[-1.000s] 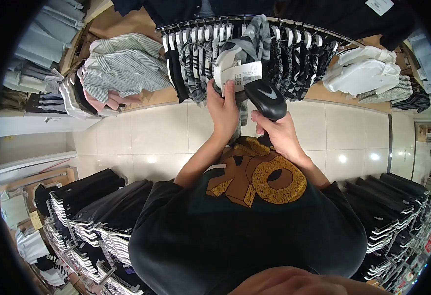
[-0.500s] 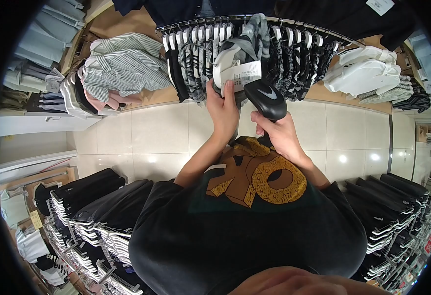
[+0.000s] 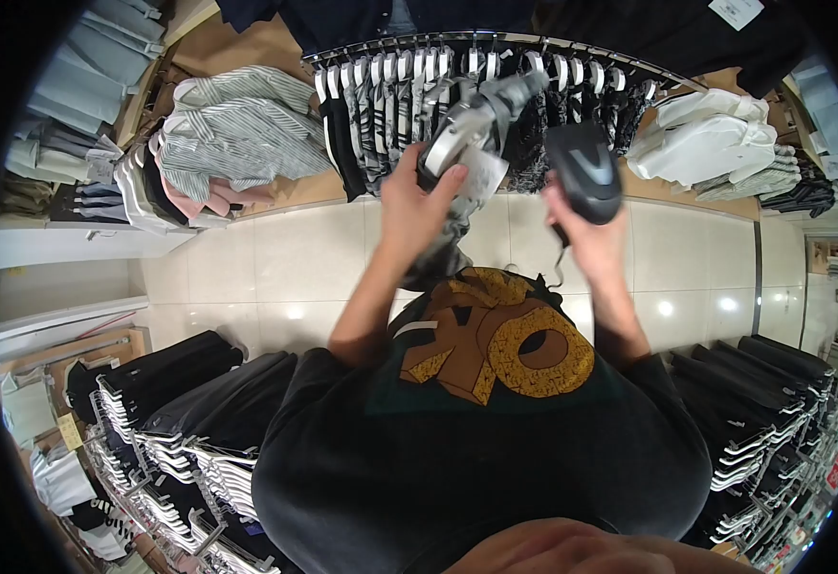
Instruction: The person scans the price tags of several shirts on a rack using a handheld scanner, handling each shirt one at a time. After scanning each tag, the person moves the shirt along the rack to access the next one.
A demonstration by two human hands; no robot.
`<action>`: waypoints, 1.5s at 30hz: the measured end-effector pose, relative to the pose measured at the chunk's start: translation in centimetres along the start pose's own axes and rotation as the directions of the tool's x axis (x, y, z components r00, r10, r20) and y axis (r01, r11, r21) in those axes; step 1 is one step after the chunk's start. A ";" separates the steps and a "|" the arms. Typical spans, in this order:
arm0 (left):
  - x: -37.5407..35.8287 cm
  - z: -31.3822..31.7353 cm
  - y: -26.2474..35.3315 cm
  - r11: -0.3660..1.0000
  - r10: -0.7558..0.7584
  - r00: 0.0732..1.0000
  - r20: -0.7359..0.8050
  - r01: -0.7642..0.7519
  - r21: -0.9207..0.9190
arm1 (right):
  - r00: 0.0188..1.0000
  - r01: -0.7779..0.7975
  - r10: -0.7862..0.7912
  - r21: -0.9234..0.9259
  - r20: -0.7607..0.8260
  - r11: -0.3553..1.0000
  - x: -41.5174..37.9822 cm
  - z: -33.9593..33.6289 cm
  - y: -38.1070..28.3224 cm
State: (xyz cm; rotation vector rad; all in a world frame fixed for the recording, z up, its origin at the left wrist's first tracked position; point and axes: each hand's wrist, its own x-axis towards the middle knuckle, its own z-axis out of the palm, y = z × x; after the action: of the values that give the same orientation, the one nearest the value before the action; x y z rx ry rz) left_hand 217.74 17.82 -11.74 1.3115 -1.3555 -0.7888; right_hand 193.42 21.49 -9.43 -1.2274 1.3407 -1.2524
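Observation:
My left hand (image 3: 407, 215) is closed around the end of a white hanger (image 3: 451, 141), thumb in front. A grey-and-black patterned garment (image 3: 448, 244) hangs from it, blurred by motion. Beside my thumb dangles a white price tag (image 3: 483, 178), its print unreadable. My right hand (image 3: 593, 244) grips a black handheld barcode scanner (image 3: 585, 174), which is held up to the right, apart from the tag. A thin dark cord (image 3: 561, 266) trails below the scanner.
Ahead, a curved rail (image 3: 496, 38) carries several patterned garments on white hangers. Striped shirts (image 3: 237, 153) lie at left, white shirts (image 3: 706, 143) at right. Racks of black trousers (image 3: 170, 373) stand close on both sides of me. Pale tiles (image 3: 323, 253) cover the floor.
My right hand has moved the scanner right and away from the tag. My left hand has shifted slightly left, and the garment and tag have tilted and swung.

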 end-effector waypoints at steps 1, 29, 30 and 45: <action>0.6 -1.6 0.9 0.988 -0.023 0.986 0.166 -0.003 0.152 | 0.984 0.162 -0.163 -0.018 -0.069 0.987 0.9 -1.4 0.1; 11.8 17.7 -5.9 0.932 0.328 0.723 0.608 -0.352 -0.086 | 0.972 -0.191 0.213 -0.201 0.096 0.961 3.0 -10.2 1.2; 13.3 18.5 -7.4 0.889 0.401 0.750 0.526 -0.458 -0.025 | 0.969 -0.196 0.222 -0.212 0.107 0.957 5.0 -10.2 3.5; 19.5 23.3 -21.5 0.904 -0.046 0.996 0.079 0.008 0.427 | 0.989 -0.106 0.102 0.035 0.109 0.994 32.3 -1.6 26.7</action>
State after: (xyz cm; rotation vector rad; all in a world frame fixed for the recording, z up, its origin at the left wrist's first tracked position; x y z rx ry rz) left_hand 204.34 -9.52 -33.17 1.6530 -1.6465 -0.5886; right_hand 186.33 -10.65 -35.44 -1.1646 1.2788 -1.1199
